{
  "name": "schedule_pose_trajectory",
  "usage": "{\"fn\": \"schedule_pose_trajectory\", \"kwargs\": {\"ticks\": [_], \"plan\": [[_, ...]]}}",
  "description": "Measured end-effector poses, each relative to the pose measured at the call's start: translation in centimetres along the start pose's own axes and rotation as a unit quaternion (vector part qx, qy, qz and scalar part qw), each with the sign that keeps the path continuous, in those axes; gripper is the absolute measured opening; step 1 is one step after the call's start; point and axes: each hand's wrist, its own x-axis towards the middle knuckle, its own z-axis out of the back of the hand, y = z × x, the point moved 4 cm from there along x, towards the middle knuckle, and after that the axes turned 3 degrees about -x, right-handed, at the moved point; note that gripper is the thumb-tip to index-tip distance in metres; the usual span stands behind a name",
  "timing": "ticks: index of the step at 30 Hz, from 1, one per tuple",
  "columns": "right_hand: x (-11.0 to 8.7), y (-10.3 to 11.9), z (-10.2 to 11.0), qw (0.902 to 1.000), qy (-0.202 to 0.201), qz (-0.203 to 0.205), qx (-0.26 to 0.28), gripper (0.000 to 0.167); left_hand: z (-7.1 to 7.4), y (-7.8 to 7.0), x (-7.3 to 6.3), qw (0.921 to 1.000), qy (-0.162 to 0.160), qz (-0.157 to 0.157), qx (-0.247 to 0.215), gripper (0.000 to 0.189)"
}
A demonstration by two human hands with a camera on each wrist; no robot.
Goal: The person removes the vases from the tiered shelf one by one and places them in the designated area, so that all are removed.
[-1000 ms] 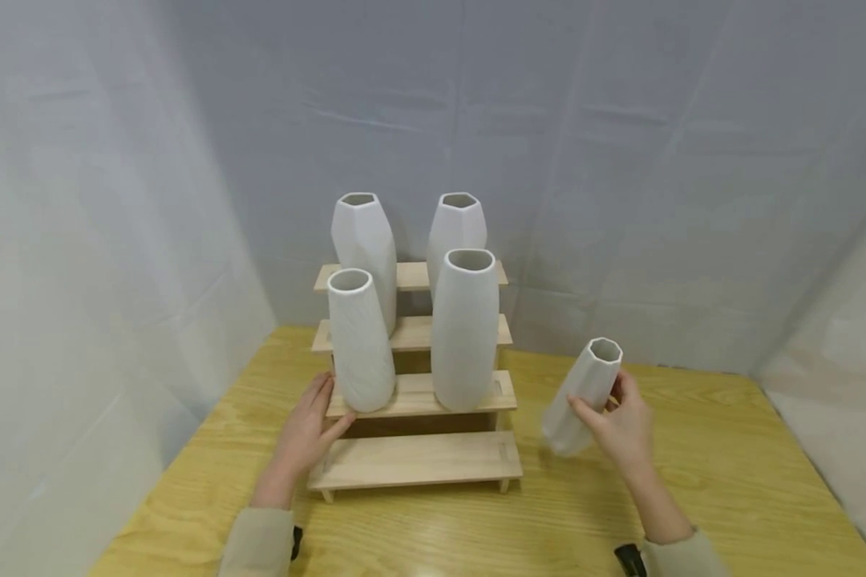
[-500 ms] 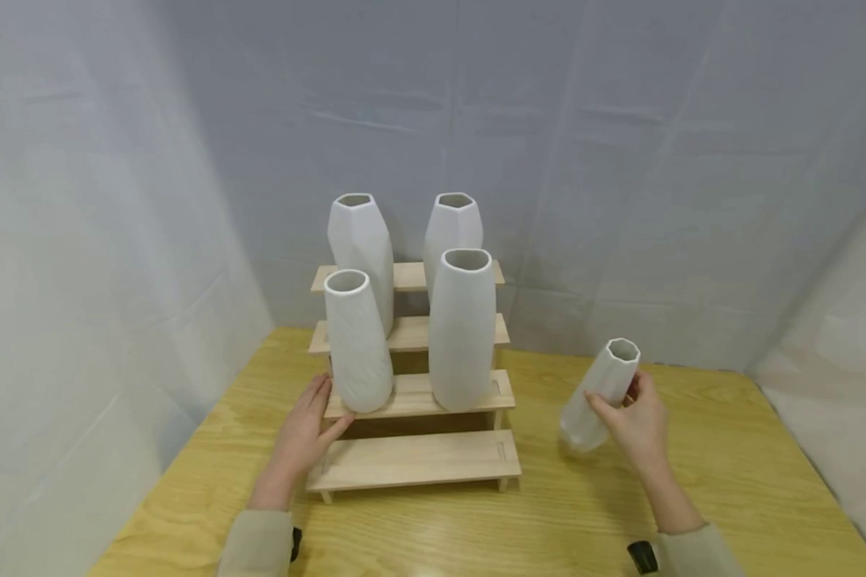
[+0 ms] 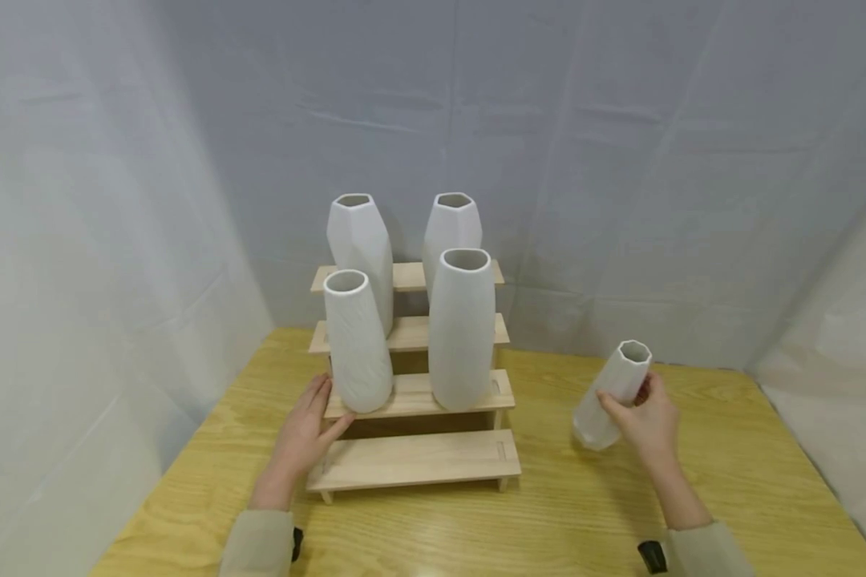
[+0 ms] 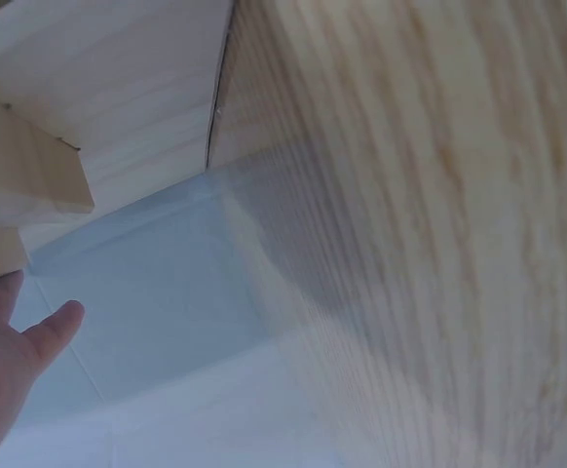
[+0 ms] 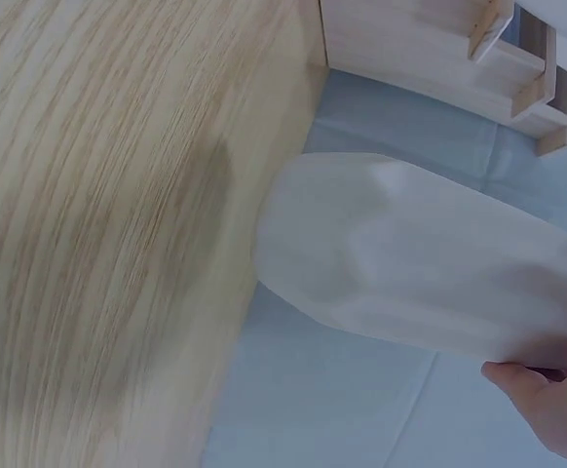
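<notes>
My right hand [image 3: 653, 421] grips a white faceted vase [image 3: 609, 398] near its top, thumb on the near side. The vase tilts, its mouth leaning right. In the right wrist view its base [image 5: 313, 244] shows just off the tabletop, with a shadow on the wood beside it. My left hand [image 3: 303, 433] rests against the left side of a light wooden tiered stand [image 3: 414, 461], thumb at the front edge of the second tier. On that tier stand a slim textured vase [image 3: 358, 344] and a wider smooth vase [image 3: 463, 336].
Two angular white vases, one at left [image 3: 363, 240] and one at right [image 3: 453, 228], stand behind on higher tiers. The stand sits on a yellowish wooden table [image 3: 476, 537]. Pale cloth sheets [image 3: 584, 160] hang behind the table and at both sides.
My right hand has moved to the right, away from the stand, carrying the tilted vase. My left hand and the vases on the stand keep their places.
</notes>
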Motion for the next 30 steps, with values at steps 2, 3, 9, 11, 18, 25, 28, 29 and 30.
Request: {"fn": "schedule_pose_trajectory", "kwargs": {"ticks": [2,3,9,11,18,25,28,29,30], "plan": [[0.1,-0.2,0.1,0.9999,0.005,-0.010,0.002,0.055,0.0,0.0,0.0,1.0000,-0.001,0.000,0.001,0.074],[0.1,-0.3,0.1,0.9998,0.008,-0.015,0.006,0.055,0.0,0.0,0.0,1.0000,-0.001,-0.001,0.001,0.074],[0.5,-1.0,0.5,0.9998,0.007,-0.019,0.000,0.055,0.2,-0.1,-0.1,1.0000,0.003,-0.001,0.003,0.073],[0.7,-1.2,0.6,0.9998,-0.002,-0.012,-0.016,0.054,0.2,-0.1,-0.1,1.0000,0.004,0.001,0.003,0.073],[1.7,-2.1,1.1,0.9988,-0.029,-0.005,-0.039,0.053,0.2,0.0,0.0,1.0000,0.004,0.001,0.006,0.074],[2.2,-3.2,1.9,0.9982,-0.037,-0.017,-0.044,0.053,0.1,0.1,0.0,1.0000,0.001,-0.003,0.006,0.074],[2.5,-3.5,2.3,0.9980,-0.039,-0.019,-0.047,0.053,0.0,0.0,0.0,1.0000,-0.001,-0.005,0.005,0.074],[2.6,-3.6,2.5,0.9977,-0.040,-0.022,-0.049,0.054,0.0,0.0,-0.1,1.0000,-0.002,-0.005,0.004,0.074],[2.7,-3.7,2.7,0.9976,-0.043,-0.021,-0.051,0.054,0.0,0.0,-0.1,1.0000,-0.003,-0.004,0.003,0.074]]}}
